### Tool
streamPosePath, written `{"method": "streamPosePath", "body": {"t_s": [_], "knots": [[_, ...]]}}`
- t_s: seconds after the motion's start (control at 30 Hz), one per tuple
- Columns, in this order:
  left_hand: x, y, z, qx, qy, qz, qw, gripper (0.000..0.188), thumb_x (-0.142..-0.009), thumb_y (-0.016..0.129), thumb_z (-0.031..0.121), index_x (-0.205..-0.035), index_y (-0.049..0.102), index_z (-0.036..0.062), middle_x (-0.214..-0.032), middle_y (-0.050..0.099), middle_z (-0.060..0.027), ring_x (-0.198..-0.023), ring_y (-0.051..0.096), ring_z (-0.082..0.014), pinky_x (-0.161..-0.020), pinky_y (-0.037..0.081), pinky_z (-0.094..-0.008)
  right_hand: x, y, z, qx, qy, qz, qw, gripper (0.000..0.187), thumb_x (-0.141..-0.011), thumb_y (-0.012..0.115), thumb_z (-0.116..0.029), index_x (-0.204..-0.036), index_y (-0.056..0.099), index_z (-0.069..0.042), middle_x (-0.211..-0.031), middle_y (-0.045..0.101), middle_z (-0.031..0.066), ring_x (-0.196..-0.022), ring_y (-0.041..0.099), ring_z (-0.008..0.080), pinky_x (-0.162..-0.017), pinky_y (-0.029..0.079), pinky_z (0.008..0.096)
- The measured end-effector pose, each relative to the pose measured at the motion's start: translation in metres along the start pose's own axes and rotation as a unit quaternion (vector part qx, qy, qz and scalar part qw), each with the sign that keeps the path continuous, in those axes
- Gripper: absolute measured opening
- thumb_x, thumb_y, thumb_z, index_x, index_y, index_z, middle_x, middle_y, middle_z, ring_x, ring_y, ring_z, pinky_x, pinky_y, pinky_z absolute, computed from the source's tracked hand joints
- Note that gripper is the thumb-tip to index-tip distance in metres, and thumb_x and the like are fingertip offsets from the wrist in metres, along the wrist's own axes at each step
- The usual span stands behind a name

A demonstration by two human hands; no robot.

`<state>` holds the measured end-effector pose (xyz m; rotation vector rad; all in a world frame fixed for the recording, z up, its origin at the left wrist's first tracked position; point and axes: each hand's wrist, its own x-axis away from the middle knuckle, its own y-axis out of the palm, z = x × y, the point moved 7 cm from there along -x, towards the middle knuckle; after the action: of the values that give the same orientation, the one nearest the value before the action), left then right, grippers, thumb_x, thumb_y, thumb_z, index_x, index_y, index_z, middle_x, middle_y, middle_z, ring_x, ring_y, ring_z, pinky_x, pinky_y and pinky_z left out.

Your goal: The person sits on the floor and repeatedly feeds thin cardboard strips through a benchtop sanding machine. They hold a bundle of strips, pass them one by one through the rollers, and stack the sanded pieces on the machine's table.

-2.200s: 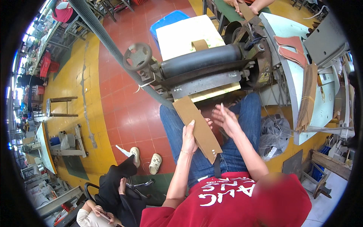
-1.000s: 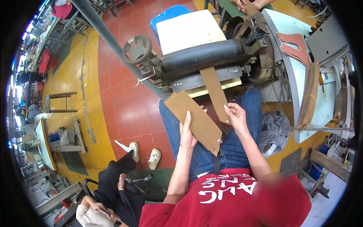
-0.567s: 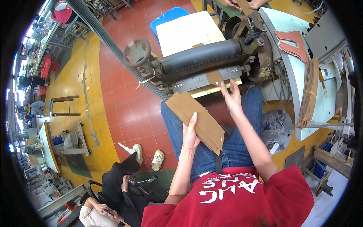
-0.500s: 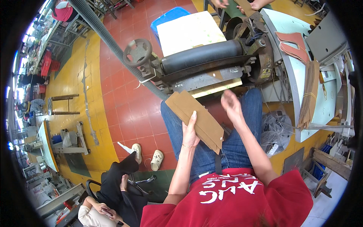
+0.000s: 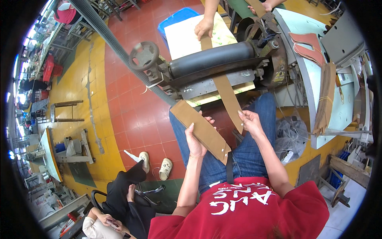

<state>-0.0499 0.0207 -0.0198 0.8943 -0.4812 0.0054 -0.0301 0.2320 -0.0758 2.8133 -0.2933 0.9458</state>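
Note:
My left hand (image 5: 195, 142) is closed around a stack of flat brown strips (image 5: 201, 129) with pointed ends, tilted over my lap. Between thumb and fingers, my right hand (image 5: 251, 122) pinches the near pointed end of a single brown strip (image 5: 227, 93). That strip runs out from under the roller of a machine (image 5: 215, 55), across its metal plate (image 5: 199, 89). Part of it is hidden by the roller. On the far side, another person's hand (image 5: 204, 28) presses on the strip's other end.
A light board (image 5: 181, 34) lies behind the roller, above a blue bin (image 5: 179, 16). To the right, a pale table (image 5: 342, 103) carries a tied bundle of brown strips (image 5: 326, 97) and reddish pieces (image 5: 308, 47). A grey hose (image 5: 107, 36) crosses at left. Someone sits at lower left.
A brown strip now passes through the roller, and my right hand, empty before, has taken its near end. The co-worker's hand has reached onto the far board. My left hand's stack shifted slightly.

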Motion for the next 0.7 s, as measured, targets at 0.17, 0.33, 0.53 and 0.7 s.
{"method": "streamPosePath", "body": {"t_s": [0.17, 0.33, 0.53, 0.7], "knots": [[0.006, 0.0, -0.002, 0.01, -0.018, -0.023, 1.0, 0.064, -0.086, 0.041, 0.042, -0.135, 0.033, 0.001, -0.11, 0.054, -0.016, -0.103, 0.055, -0.0257, -0.086, 0.049, -0.0422, -0.012, 0.015, -0.011, -0.054, -0.01, -0.006, 0.998, 0.026, -0.091, 0.059, -0.024, -0.099, 0.061, 0.001, -0.07, 0.059, 0.0002, -0.053, 0.047, 0.0044, -0.048, 0.037, 0.0193], [0.002, 0.003, -0.008, -0.045, -0.039, 0.027, 0.998, 0.048, -0.095, 0.039, 0.036, -0.127, 0.043, 0.0002, -0.107, 0.058, -0.0155, -0.097, 0.059, -0.0258, -0.084, 0.051, -0.0437, -0.051, 0.036, -0.052, -0.182, -0.085, 0.011, 0.98, 0.074, -0.087, 0.066, -0.028, -0.138, 0.024, 0.005, -0.111, 0.054, 0.0139, -0.1, 0.056, 0.0182, -0.092, 0.046, 0.0324], [-0.007, 0.007, -0.005, -0.071, 0.028, 0.049, 0.996, 0.027, -0.094, 0.053, 0.018, -0.113, 0.053, -0.0003, -0.102, 0.062, -0.008, -0.088, 0.062, -0.0165, -0.076, 0.053, -0.0306, 0.003, 0.037, -0.007, -0.151, -0.02, -0.044, 0.987, 0.052, -0.091, 0.059, -0.03, -0.13, 0.04, -0.002, -0.121, 0.051, 0.0098, -0.109, 0.053, 0.0179, -0.094, 0.042, 0.0324], [-0.009, 0.005, -0.008, -0.126, 0.044, 0.07, 0.989, 0.03, -0.093, 0.056, 0.019, -0.117, 0.051, 0.0015, -0.107, 0.06, -0.0053, -0.093, 0.059, -0.0137, -0.079, 0.052, -0.0294, 0.054, 0.041, -0.007, 0.035, -0.08, -0.122, 0.989, 0.022, -0.084, 0.068, -0.017, -0.099, 0.065, -0.001, -0.081, 0.067, 0.0018, -0.074, 0.06, 0.006, -0.068, 0.05, 0.0227]]}}
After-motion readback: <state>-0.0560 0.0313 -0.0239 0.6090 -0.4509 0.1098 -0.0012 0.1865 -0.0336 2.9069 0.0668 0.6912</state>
